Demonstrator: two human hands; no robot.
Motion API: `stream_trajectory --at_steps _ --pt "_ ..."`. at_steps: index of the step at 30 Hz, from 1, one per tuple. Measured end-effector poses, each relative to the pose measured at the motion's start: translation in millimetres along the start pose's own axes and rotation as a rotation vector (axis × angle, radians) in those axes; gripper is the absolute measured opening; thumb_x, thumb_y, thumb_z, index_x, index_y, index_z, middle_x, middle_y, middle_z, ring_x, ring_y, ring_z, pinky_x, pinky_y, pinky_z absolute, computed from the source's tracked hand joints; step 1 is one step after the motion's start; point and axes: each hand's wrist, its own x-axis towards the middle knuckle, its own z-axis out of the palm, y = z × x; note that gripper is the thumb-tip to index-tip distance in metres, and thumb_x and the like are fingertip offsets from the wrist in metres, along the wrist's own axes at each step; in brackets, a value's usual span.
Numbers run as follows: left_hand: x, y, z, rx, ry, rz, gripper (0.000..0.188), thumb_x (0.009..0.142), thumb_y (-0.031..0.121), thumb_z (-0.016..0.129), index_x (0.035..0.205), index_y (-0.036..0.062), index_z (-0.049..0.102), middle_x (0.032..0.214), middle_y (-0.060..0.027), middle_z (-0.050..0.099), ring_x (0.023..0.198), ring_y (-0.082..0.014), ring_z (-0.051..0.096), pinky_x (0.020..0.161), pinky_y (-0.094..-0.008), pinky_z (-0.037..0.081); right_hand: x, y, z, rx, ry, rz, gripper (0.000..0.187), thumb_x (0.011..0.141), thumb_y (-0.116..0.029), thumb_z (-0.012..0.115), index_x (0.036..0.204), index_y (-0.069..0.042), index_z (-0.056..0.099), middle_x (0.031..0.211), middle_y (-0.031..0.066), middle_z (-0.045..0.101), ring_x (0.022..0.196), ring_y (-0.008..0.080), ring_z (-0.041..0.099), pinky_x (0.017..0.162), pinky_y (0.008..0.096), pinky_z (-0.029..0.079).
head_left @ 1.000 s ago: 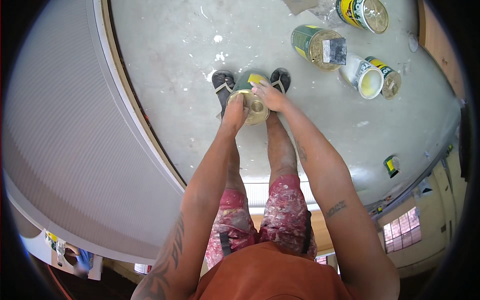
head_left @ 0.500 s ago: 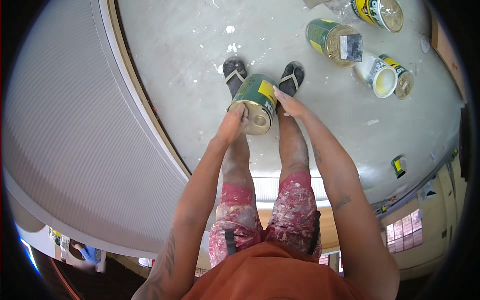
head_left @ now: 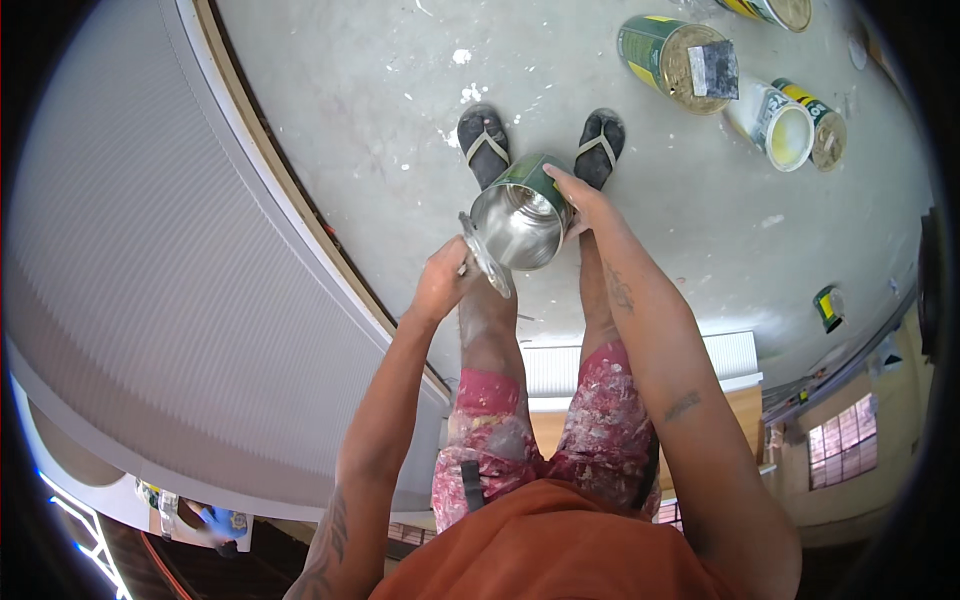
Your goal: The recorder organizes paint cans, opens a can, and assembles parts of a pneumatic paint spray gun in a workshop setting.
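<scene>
A green and yellow metal can (head_left: 522, 222) is held tilted in front of my shins, above my flip-flops. Its mouth faces me, and bare silvery metal shows inside. My right hand (head_left: 580, 200) grips the can's right side, thumb on the outer wall and the other fingers partly hidden. At the can's left, my left hand (head_left: 440, 282) is closed on the round metal lid (head_left: 488, 262), which is turned nearly edge-on beside the mouth. Whether the lid still touches the rim, I cannot tell.
At far right stand a green can (head_left: 648, 55) with a grey flat-bladed tool (head_left: 714, 70) on top, a white tub (head_left: 790, 138) and another can (head_left: 828, 138). A ribbed curved panel (head_left: 200, 300) borders the left. A person in blue (head_left: 222, 524) appears lower left.
The lid has come away from the can's mouth and swung left in my left hand, showing the inside. My right hand has stayed on the can's right side.
</scene>
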Motion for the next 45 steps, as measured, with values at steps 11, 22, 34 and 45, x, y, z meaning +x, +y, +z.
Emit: stream_trajectory --at_steps 11,22,34,45 --pt "-2 65 -7 -0.149 0.108 -0.057 0.029 0.081 -0.005 0.069 0.08 0.0048 0.041 0.076 -0.0103 0.056 0.073 -0.0218 0.065 0.067 -0.0322 0.052 -20 26 -64 0.008 0.173 -0.277 0.06 0.092 -0.046 0.06 0.137 -0.006 0.051 0.138 0.0194 0.051 0.112 0.0345 0.061 0.085 0.0466 0.056" --pt "-23 84 -73 -0.07 0.371 0.037 0.029 0.076 -0.01 0.067 0.079 0.0054 0.042 0.085 -0.0136 0.061 0.08 -0.0238 0.068 0.068 -0.0342 0.052 -111 -74 -227 0.144 1.106 -0.991 0.067 0.084 -0.038 0.073 0.136 -0.001 0.052 0.13 0.0204 0.057 0.117 0.0289 0.058 0.098 0.0442 0.047" --pt "-117 96 -161 -0.163 0.775 -0.158 0.021 0.08 -0.009 0.057 0.08 0.0072 0.045 0.082 -0.0006 0.042 0.072 -0.0099 0.042 0.067 -0.0227 0.038 -95 -81 -190 -0.513 1.278 -0.891 0.063 0.089 -0.032 0.065 0.14 -0.005 0.042 0.127 0.0283 0.055 0.115 0.0419 0.056 0.095 0.0495 0.047" --pt "-322 197 -228 -0.434 1.514 0.019 0.004 0.079 0.001 0.046 0.083 0.0027 0.046 0.08 -0.0032 0.041 0.076 -0.0139 0.041 0.072 -0.0277 0.038 -336 24 -11 -0.31 0.43 -0.882 0.016 0.094 -0.011 0.06 0.107 -0.002 0.06 0.087 0.009 0.066 0.066 0.0194 0.067 0.049 0.0321 0.055"
